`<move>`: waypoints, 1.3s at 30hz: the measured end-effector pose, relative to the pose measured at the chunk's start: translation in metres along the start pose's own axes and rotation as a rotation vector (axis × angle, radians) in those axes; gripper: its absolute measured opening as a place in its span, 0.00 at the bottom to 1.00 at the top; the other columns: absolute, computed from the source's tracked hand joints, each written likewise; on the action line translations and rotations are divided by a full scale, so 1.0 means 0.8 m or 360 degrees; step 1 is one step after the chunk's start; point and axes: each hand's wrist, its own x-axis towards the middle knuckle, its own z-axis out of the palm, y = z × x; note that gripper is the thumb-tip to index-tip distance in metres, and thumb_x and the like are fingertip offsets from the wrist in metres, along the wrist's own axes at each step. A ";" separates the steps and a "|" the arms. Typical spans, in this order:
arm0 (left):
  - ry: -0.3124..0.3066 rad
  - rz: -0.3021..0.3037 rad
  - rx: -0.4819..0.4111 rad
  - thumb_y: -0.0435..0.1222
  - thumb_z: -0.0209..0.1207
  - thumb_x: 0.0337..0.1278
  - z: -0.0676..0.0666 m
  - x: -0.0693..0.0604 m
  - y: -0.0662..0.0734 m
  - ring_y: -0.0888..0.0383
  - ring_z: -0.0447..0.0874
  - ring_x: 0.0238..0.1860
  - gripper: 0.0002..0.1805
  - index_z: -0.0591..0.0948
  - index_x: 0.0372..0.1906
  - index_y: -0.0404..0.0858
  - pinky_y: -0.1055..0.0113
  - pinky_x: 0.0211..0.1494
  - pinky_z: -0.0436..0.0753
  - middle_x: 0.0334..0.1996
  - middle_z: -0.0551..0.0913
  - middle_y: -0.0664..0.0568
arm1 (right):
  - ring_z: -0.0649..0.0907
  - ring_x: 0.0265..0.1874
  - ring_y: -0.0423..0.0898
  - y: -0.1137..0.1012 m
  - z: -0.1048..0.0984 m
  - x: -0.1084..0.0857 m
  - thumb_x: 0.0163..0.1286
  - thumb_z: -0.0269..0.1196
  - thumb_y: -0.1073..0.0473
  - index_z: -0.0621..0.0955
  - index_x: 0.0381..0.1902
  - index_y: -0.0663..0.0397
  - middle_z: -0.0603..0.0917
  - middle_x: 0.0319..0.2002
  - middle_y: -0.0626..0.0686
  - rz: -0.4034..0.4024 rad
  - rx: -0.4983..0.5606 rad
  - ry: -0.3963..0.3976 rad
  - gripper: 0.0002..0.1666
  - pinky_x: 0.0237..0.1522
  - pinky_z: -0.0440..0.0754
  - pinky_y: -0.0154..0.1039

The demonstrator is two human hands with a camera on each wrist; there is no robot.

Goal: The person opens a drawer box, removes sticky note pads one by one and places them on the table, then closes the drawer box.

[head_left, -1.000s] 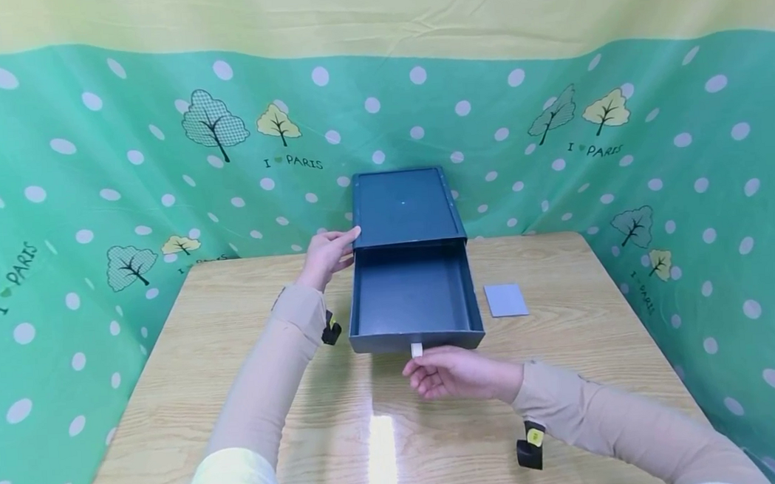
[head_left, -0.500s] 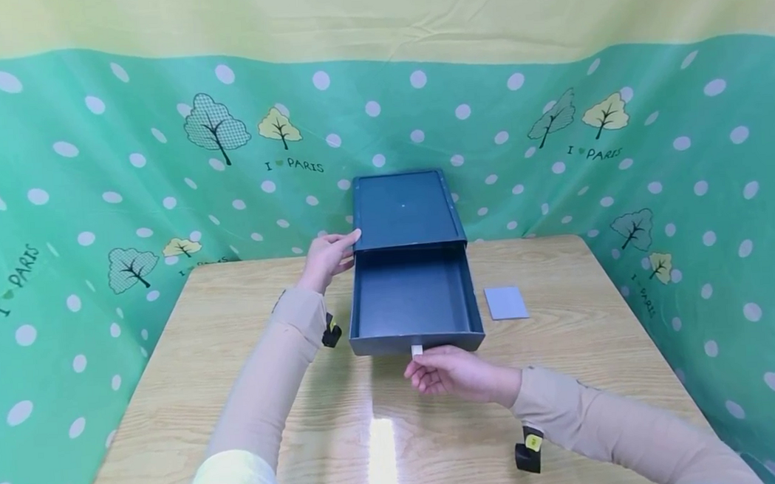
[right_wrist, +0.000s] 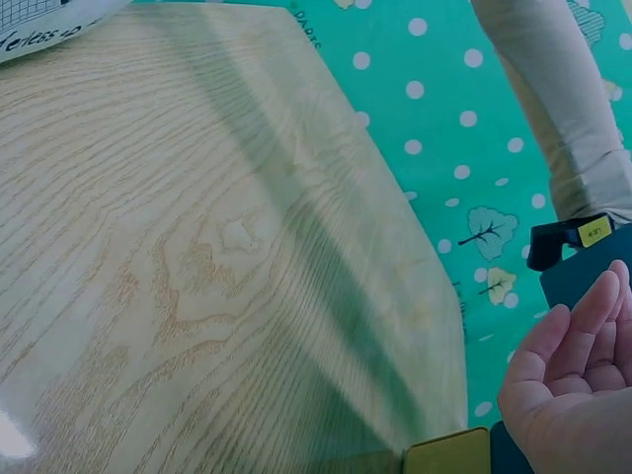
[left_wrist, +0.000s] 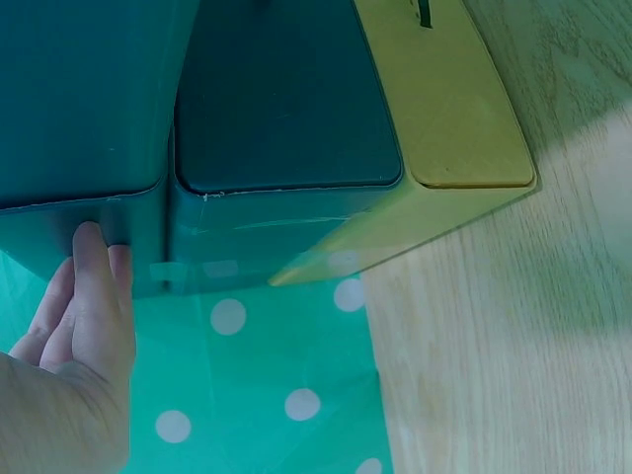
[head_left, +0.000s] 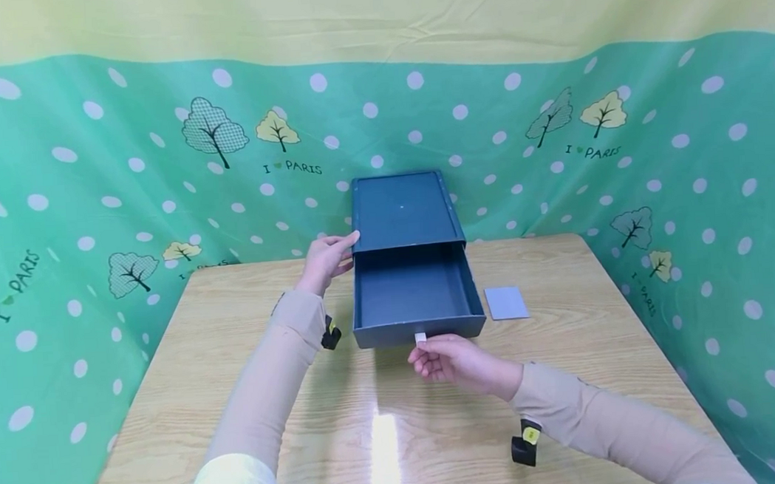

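Centre frame, the dark-blue rectangular drawer (head_left: 393, 335) juts well out of its dark-blue box housing (head_left: 405, 210); opening looks well along, back end hidden inside! The right hand (head_left: 460, 360) pinches the small white tab (head_left: 421, 338); the left hand (head_left: 325, 260), fingers straight, touches the housing's side.

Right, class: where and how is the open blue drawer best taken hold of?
Likely by the white tab on the front of the blue drawer, pinched from the near side, as the right hand does. The front faces that way, and the narrow, central tab suits a pinch.
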 end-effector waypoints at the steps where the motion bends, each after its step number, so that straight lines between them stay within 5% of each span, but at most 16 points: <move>1: 0.0000 0.0000 -0.0001 0.46 0.62 0.58 0.000 0.000 0.000 0.46 0.73 0.61 0.31 0.72 0.61 0.31 0.59 0.61 0.79 0.66 0.65 0.45 | 0.79 0.32 0.38 0.000 0.000 0.000 0.74 0.48 0.57 0.80 0.35 0.54 0.81 0.30 0.46 0.0004 -0.0001 0.0008 0.14 0.41 0.82 0.30; 39: -0.0002 0.0008 -0.0011 0.46 0.62 0.58 0.000 -0.003 -0.001 0.46 0.75 0.59 0.30 0.74 0.58 0.30 0.57 0.61 0.79 0.62 0.70 0.43 | 0.79 0.30 0.37 -0.006 -0.006 0.015 0.75 0.46 0.59 0.80 0.33 0.52 0.81 0.29 0.45 -0.0043 0.0104 0.0023 0.16 0.40 0.81 0.29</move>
